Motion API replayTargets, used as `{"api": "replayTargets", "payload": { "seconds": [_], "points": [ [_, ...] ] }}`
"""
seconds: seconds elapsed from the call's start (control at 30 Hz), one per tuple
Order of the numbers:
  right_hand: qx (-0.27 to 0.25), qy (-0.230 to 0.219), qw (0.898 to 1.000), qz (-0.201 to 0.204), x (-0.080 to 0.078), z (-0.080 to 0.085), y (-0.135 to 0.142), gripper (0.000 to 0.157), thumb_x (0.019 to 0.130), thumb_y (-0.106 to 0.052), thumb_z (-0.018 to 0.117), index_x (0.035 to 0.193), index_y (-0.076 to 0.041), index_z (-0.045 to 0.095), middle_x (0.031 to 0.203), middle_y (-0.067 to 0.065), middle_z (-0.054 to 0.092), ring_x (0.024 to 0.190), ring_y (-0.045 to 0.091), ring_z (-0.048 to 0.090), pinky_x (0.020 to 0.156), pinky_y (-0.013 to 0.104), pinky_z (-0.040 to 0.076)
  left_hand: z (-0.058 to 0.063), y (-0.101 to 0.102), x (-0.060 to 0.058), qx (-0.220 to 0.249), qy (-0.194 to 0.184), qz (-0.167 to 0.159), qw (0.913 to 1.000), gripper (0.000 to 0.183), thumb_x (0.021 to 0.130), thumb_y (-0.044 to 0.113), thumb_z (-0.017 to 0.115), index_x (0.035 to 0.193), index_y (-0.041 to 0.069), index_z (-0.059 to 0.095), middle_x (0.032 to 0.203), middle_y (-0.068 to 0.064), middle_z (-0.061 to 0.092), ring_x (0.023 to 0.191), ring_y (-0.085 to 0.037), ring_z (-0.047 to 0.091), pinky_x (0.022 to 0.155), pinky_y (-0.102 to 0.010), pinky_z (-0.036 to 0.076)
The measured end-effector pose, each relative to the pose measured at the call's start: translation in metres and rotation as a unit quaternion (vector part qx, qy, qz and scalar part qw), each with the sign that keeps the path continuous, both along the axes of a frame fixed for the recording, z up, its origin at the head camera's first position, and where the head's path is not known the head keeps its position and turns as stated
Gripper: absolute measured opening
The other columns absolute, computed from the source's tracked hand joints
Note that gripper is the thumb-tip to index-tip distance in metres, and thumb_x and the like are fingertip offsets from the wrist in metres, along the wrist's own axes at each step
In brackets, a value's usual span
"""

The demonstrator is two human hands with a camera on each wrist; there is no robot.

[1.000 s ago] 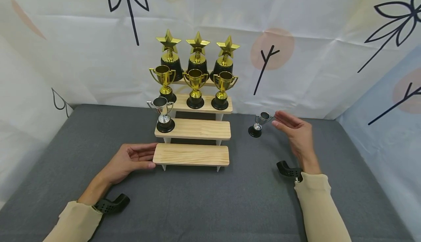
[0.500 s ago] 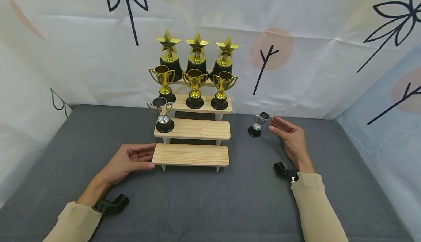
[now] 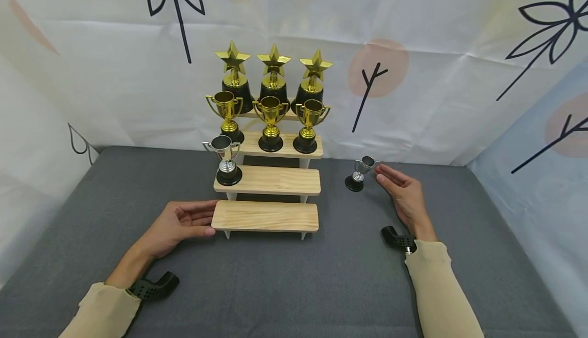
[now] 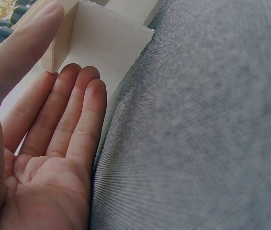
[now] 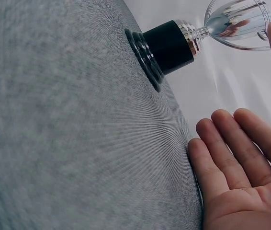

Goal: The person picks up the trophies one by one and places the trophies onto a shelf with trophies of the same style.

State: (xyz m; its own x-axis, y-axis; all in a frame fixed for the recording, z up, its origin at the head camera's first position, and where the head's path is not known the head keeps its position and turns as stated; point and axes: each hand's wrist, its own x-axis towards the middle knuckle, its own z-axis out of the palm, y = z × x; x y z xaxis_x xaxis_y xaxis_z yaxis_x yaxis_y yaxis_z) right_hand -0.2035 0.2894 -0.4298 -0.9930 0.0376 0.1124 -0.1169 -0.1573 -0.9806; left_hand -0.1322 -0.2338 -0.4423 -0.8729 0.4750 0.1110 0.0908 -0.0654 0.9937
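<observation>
A small silver trophy cup [image 3: 362, 172] with a black base stands upright on the grey cloth, right of the stepped wooden shelf [image 3: 265, 216]. My right hand [image 3: 401, 194] is just right of this cup; its fingers are extended, and in the right wrist view the thumb tip overlaps the cup's handle side [image 5: 236, 24]. My left hand [image 3: 176, 229] lies at the left end of the lowest step, fingers straight and fingertips right at the board's edge. On the second step's left end stands another silver trophy cup [image 3: 225, 160].
Three gold trophy cups [image 3: 271, 122] line the third step. Behind them, three gold star trophies [image 3: 274, 72] stand on the top step. A white patterned cloth [image 3: 294, 16] hangs behind the grey-covered table [image 3: 275, 287].
My right hand has moved left, closer to the silver trophy cup beside the shelf. The left hand stays at the shelf, and the trophies keep their places.
</observation>
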Motion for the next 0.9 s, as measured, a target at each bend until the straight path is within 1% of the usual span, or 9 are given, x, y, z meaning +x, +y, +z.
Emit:
{"api": "replayTargets", "payload": {
  "seconds": [0.07, 0.2, 0.3, 0.4, 0.47, 0.67, 0.73, 0.9],
  "points": [
    [0.008, 0.001, 1.000, 0.001, -0.0004, -0.0010, 0.0003, 0.059, 0.093, 0.000, 0.073, 0.140, 0.021, 0.044, 0.116, 0.004, 0.074, 0.107, 0.010, 0.070, 0.098, 0.023, 0.055, -0.0004, -0.0003, 0.0000, 0.002, 0.002, -0.002, 1.0000, 0.064, 0.086, -0.014, 0.072, 0.142, -0.021, 0.042, 0.137, -0.006, 0.062, 0.121, -0.018, 0.063, 0.098, -0.034, 0.056],
    [0.044, 0.007, 0.999, 0.008, -0.0010, -0.0024, 0.0015, 0.059, 0.092, -0.001, 0.074, 0.140, 0.018, 0.047, 0.126, 0.010, 0.070, 0.112, 0.011, 0.068, 0.097, 0.021, 0.055, -0.0003, -0.0010, 0.0005, 0.005, 0.001, 0.000, 1.0000, 0.064, 0.086, -0.015, 0.072, 0.141, -0.022, 0.041, 0.136, -0.003, 0.063, 0.121, -0.018, 0.063, 0.098, -0.034, 0.056],
    [0.070, 0.011, 0.997, 0.015, -0.0012, -0.0027, 0.0017, 0.060, 0.091, -0.002, 0.076, 0.141, 0.015, 0.048, 0.129, 0.009, 0.068, 0.116, 0.012, 0.066, 0.097, 0.021, 0.055, 0.0003, -0.0014, 0.0011, 0.004, 0.002, 0.002, 1.0000, 0.064, 0.085, -0.016, 0.071, 0.141, -0.023, 0.041, 0.135, -0.002, 0.063, 0.121, -0.018, 0.064, 0.098, -0.033, 0.056],
    [0.080, 0.011, 0.997, 0.020, -0.0015, -0.0027, 0.0015, 0.062, 0.089, -0.001, 0.078, 0.142, 0.015, 0.049, 0.126, 0.004, 0.069, 0.119, 0.014, 0.064, 0.097, 0.022, 0.055, 0.0008, -0.0014, 0.0014, 0.002, 0.002, 0.004, 1.0000, 0.064, 0.085, -0.016, 0.072, 0.141, -0.023, 0.041, 0.135, -0.002, 0.063, 0.121, -0.017, 0.064, 0.098, -0.033, 0.056],
    [0.085, 0.010, 0.996, 0.020, -0.0015, -0.0026, 0.0013, 0.063, 0.088, 0.000, 0.079, 0.142, 0.014, 0.049, 0.126, 0.002, 0.068, 0.121, 0.016, 0.064, 0.097, 0.024, 0.056, 0.0009, -0.0013, 0.0014, 0.001, 0.002, 0.004, 1.0000, 0.063, 0.085, -0.016, 0.072, 0.141, -0.023, 0.041, 0.135, -0.002, 0.064, 0.120, -0.018, 0.064, 0.097, -0.033, 0.056],
    [0.103, 0.007, 0.994, 0.019, -0.0016, -0.0029, 0.0012, 0.064, 0.087, 0.001, 0.079, 0.142, 0.013, 0.049, 0.135, 0.016, 0.063, 0.124, 0.019, 0.062, 0.096, 0.025, 0.057, 0.0015, -0.0008, 0.0012, 0.000, 0.005, 0.005, 1.0000, 0.063, 0.085, -0.015, 0.072, 0.140, -0.023, 0.042, 0.134, -0.002, 0.064, 0.119, -0.018, 0.065, 0.097, -0.033, 0.057],
    [0.105, 0.007, 0.994, 0.021, -0.0014, -0.0031, 0.0015, 0.064, 0.087, 0.001, 0.079, 0.142, 0.013, 0.049, 0.136, 0.018, 0.062, 0.125, 0.020, 0.062, 0.096, 0.025, 0.056, 0.0013, -0.0007, 0.0009, 0.000, 0.005, 0.005, 1.0000, 0.062, 0.085, -0.015, 0.072, 0.140, -0.023, 0.042, 0.134, -0.002, 0.064, 0.119, -0.018, 0.065, 0.097, -0.033, 0.057],
    [0.114, 0.008, 0.993, 0.027, -0.0003, -0.0032, 0.0026, 0.064, 0.087, 0.001, 0.079, 0.143, 0.013, 0.048, 0.134, 0.012, 0.064, 0.123, 0.016, 0.062, 0.096, 0.025, 0.057, 0.0005, -0.0003, 0.0001, -0.001, 0.005, 0.004, 1.0000, 0.063, 0.085, -0.015, 0.072, 0.140, -0.022, 0.043, 0.135, -0.003, 0.064, 0.120, -0.019, 0.064, 0.097, -0.033, 0.057]
  ]
}}
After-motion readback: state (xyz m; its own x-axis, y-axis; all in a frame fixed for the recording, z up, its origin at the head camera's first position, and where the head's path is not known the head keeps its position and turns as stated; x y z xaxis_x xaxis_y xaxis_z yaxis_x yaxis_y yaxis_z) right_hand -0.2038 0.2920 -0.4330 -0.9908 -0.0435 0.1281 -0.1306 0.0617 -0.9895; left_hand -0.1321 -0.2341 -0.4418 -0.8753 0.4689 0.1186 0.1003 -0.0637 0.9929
